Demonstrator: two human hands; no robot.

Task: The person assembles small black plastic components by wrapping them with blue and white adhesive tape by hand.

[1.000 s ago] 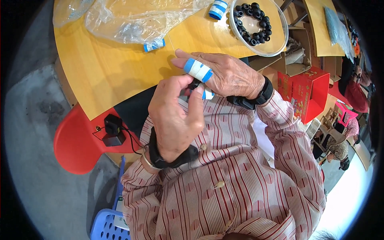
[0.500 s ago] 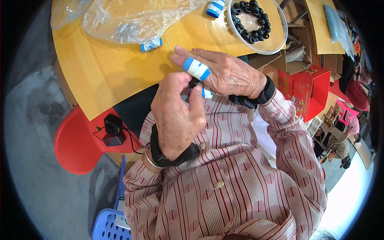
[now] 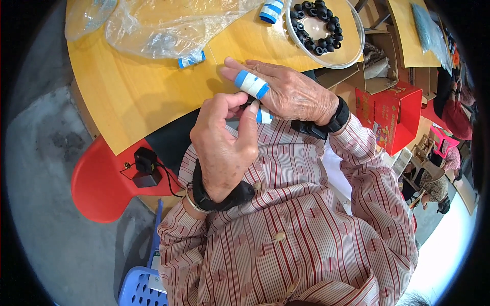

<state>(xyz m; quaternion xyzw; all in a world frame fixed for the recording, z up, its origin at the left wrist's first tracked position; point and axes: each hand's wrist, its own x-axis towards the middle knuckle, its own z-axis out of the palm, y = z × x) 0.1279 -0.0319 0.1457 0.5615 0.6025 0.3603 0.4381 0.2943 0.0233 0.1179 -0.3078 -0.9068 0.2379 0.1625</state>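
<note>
My left hand (image 3: 223, 143) pinches thumb and forefinger together around a small black piece (image 3: 249, 101), mostly hidden by the fingers. From the other side my right hand (image 3: 291, 92) closes on the same piece, its back facing up. A blue-and-white wrap (image 3: 251, 84) circles a finger of my right hand, and a second blue-and-white wrap (image 3: 264, 115) shows below it, around what looks like the thumb. Both hands meet just over the near edge of the yellow table (image 3: 148, 97). Black bands are on both wrists.
A round clear tub (image 3: 361, 45) holds several small black ring-like pieces (image 3: 319, 50). Blue-and-white rolls (image 3: 271, 11) and a clear plastic bag (image 3: 153, 35) lie on the table. A red chair (image 3: 97, 178) carries black adapters; a red box (image 3: 380, 115) stands right. People sit far right.
My left hand has shifted slightly left and its thumb has tilted a little. The right hand stays almost in place, both still meeting at the black piece.
</note>
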